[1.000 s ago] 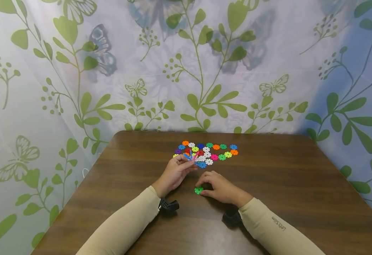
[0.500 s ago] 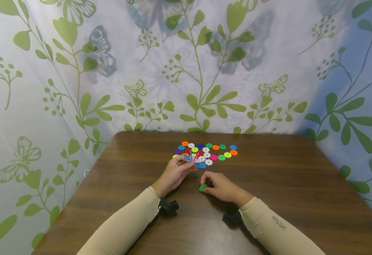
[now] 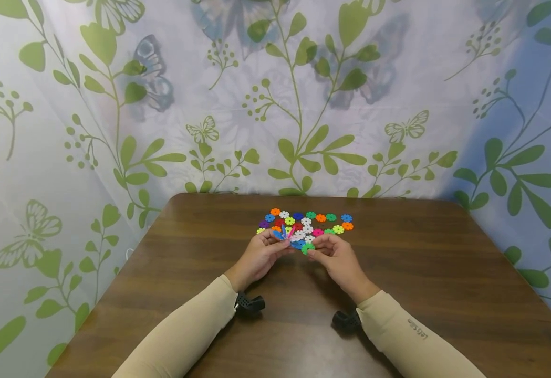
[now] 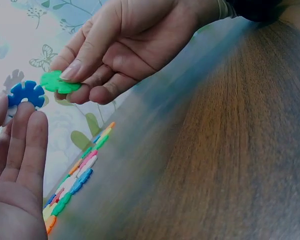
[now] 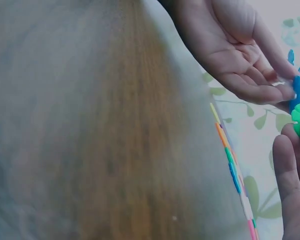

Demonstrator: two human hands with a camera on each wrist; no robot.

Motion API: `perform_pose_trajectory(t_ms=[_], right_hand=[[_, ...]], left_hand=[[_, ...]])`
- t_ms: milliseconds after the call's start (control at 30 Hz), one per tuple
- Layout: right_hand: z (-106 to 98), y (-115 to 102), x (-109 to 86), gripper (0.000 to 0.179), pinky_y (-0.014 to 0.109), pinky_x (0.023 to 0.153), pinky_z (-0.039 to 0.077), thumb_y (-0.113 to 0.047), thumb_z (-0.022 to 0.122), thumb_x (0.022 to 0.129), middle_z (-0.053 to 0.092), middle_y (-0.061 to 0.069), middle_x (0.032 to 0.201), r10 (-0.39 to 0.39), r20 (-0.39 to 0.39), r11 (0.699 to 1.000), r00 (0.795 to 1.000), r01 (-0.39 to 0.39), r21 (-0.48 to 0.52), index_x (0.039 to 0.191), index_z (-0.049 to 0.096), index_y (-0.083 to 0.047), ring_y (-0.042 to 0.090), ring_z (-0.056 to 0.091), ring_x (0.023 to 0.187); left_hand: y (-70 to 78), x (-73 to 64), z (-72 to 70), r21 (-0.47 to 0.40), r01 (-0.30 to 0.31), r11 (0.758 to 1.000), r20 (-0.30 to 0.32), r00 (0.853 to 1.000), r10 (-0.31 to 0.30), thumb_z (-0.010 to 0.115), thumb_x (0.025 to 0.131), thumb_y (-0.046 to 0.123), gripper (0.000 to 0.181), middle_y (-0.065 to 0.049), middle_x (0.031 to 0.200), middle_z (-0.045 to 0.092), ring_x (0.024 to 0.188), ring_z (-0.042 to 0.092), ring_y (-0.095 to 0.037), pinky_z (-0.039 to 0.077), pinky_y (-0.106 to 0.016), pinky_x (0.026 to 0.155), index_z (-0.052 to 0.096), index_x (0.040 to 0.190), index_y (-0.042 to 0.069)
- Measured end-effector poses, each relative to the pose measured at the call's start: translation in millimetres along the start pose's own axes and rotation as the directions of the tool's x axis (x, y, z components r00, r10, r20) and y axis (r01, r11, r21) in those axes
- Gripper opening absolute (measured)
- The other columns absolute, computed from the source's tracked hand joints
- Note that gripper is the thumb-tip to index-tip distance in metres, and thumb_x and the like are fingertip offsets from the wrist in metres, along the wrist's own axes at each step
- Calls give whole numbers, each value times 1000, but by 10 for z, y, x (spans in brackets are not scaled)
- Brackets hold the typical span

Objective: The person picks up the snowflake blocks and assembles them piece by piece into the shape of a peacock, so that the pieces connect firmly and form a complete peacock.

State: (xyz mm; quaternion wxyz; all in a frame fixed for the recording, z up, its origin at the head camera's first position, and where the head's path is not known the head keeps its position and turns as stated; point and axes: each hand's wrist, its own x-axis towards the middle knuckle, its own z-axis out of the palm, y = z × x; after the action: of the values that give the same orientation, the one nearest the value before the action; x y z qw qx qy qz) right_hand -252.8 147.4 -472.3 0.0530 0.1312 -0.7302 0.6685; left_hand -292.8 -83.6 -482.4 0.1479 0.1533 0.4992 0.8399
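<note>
Thumb against fingers, the right hand (image 3: 341, 260) pinches a green disc (image 4: 60, 82) by its edge, the grip closed to the disc's thickness. The left hand (image 3: 263, 257) likewise has thumb and fingertips brought together on a joined cluster (image 3: 284, 232) of blue, pink and white discs, several of which stand up at angles from its grip. One blue disc (image 4: 26, 95) of the cluster faces the green one. Their notched rims meet or nearly meet; whether one is slotted into the other cannot be told. Both pieces are held up off the table (image 3: 398, 257), over the middle of its width.

Beyond the hands, toward the table's far edge, loose discs lie flat in uneven rows, some touching. The back row runs from an orange disc (image 3: 275, 211) at its left end to a light blue disc (image 3: 346, 217) at its right end, with another orange disc (image 3: 347, 226) just in front of the latter. A purple disc (image 3: 266, 224) lies on the left side of the group. The front of the group is partly hidden by the hands and the cluster.

Beige sleeves (image 3: 180, 331) reach in over the table's near edge, with a black device (image 3: 250, 304) at each wrist. Behind the far edge hangs a pale cloth (image 3: 237, 142) printed with green leaves and butterflies.
</note>
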Motion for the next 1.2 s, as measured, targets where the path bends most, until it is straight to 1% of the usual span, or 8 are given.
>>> perform_pose_trajectory(t_ms=[200,400,533,633,733,867,1067,1200], right_hand=[[24,-4,-10,22,33,80,62,4,78,93,71,20,99,7,-9,1000,1000,-7,6,110,65,6,36,74,85],[31,-10,-25,22,33,79,62,3,79,93,71,21,99,-13,-3,1000,1000,13,18,110,65,7,36,74,84],[45,-25,-48,21,32,79,61,1,81,93,72,20,97,-51,-8,999,999,51,-1,108,66,6,36,74,84],[57,-44,-67,20,32,78,62,1,81,92,74,17,95,-76,-30,997,997,75,-27,106,68,4,35,75,82],[69,-57,-89,18,31,77,61,1,82,91,75,13,93,-104,-55,992,993,100,-71,105,70,0,31,75,81],[94,-63,-123,17,28,75,60,1,82,91,76,10,92,-139,-87,985,986,129,-118,104,71,-1,29,75,79],[139,-50,-134,18,27,75,60,1,83,90,76,13,92,-139,-130,988,982,128,-91,103,72,1,30,75,80],[138,-39,-103,17,26,76,59,-1,83,91,76,12,92,-123,-90,989,988,115,-96,103,71,1,27,74,80]], left_hand=[[-2,6,-9,-3,28,1000,23,999,-28,60,104,-9,22,-22,122,70,103,72,-29,53,-47,101,58,125,-8],[-5,-3,-10,0,15,1000,37,999,-15,61,104,-8,28,-21,122,70,103,72,-29,53,-47,101,55,131,-11],[-16,-10,-14,-1,5,1000,65,998,-5,60,103,-10,24,-20,122,71,105,72,-29,50,-50,103,60,127,-7],[-17,-16,-13,-7,1,1000,80,997,0,59,103,-11,21,-20,123,71,107,72,-30,47,-54,105,61,123,-3],[-11,-20,-9,-5,-1,1000,79,997,1,59,102,-13,23,-21,124,71,110,71,-31,45,-56,105,60,124,-4],[-3,-24,3,5,3,1000,70,998,-3,58,102,-15,26,-20,125,70,112,71,-31,46,-53,104,60,126,-7],[-7,-24,20,-5,6,1000,100,995,-6,56,103,-15,20,-17,123,71,115,70,-31,45,-54,105,62,118,-3],[-10,-34,11,-4,0,1000,86,996,1,56,104,-12,18,-17,117,73,108,72,-30,44,-58,106,63,114,0]])
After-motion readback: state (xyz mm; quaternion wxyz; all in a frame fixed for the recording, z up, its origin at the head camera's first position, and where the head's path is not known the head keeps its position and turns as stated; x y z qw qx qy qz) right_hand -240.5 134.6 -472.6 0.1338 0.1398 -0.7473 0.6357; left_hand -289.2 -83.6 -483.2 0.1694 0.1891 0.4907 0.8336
